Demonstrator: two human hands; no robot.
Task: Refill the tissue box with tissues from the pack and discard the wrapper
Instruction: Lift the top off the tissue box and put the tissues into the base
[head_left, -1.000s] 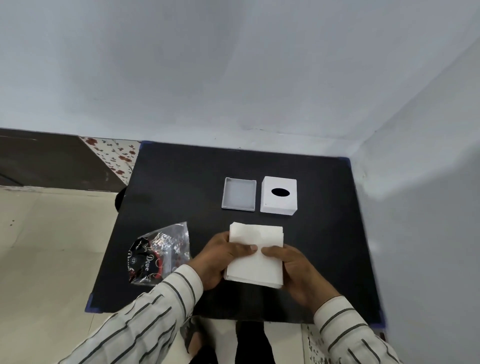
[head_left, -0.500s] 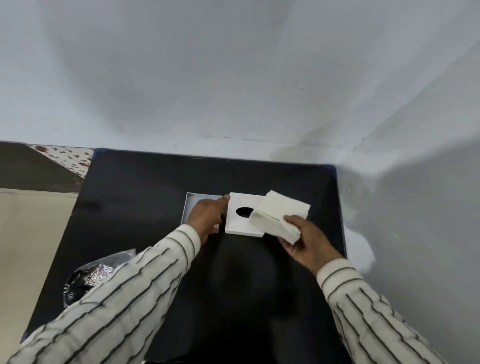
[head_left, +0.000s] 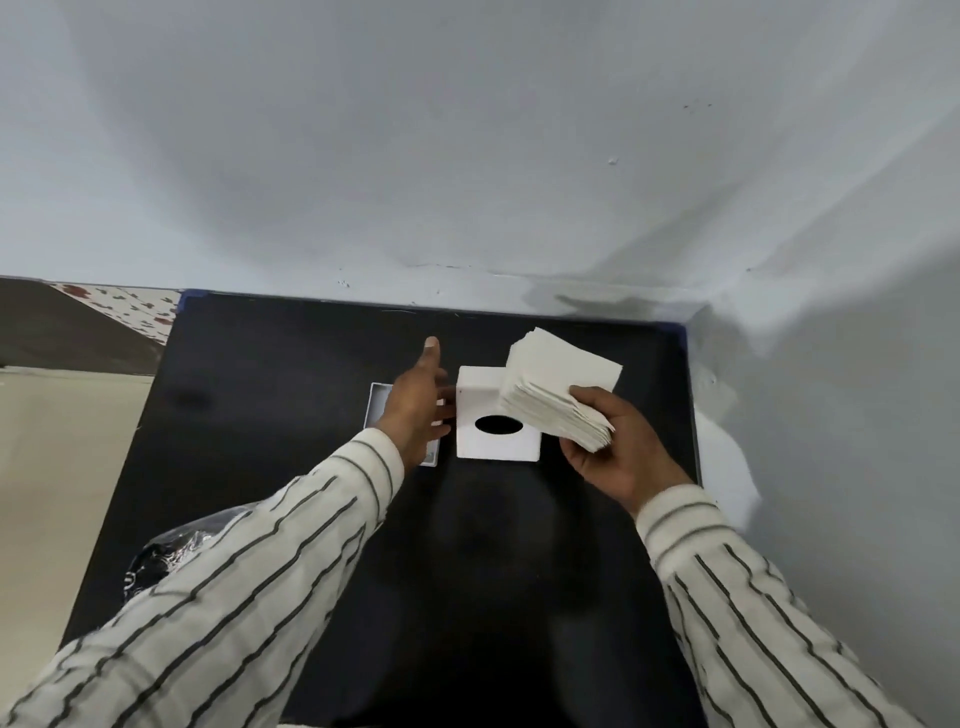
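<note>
The white tissue box (head_left: 496, 441), with a black oval hole facing me, stands on the black table (head_left: 291, 364) and looks tipped toward me. My left hand (head_left: 418, 405) is beside it with the thumb raised and the spread fingertips touching its left side. My right hand (head_left: 618, 447) grips a thick stack of white tissues (head_left: 558, 392), held tilted over the box's right rear corner. The box's shallow white tray (head_left: 377, 408) lies left of the box, mostly hidden by my left hand. The crumpled wrapper (head_left: 166, 551) lies at the near left, partly under my left sleeve.
Grey walls close the table's far side and right side. Beige floor and a patterned surface (head_left: 130, 312) show past the table's left edge. Bare black tabletop lies between my arms.
Both hands left the near table and reached forward. My right hand carried the tissue stack up over the box. My left hand came to the box's left side, and the box now looks tipped.
</note>
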